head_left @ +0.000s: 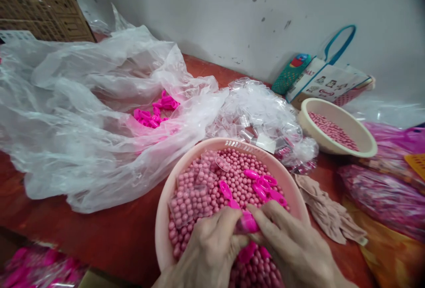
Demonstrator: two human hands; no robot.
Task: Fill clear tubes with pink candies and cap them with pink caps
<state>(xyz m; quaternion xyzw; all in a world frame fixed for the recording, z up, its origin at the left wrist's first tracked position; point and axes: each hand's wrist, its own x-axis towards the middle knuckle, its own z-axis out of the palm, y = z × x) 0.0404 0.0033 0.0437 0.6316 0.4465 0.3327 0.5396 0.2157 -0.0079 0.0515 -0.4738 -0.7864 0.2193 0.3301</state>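
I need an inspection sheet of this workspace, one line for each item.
Surface: red-brown table, crowded.
Job's things: pink basin full of pink beads; bright pink clips and small filled bags on top.
Clutter: big clear plastic sheet with more clips, pile of small clear bags, cream bowl of beads, beige gloves, bagged goods at right.
Grips: left hand and right hand together pinch a pink piece.
Cables: nothing seen.
Surroundings: grey wall, cardboard boxes, handled tote basket.
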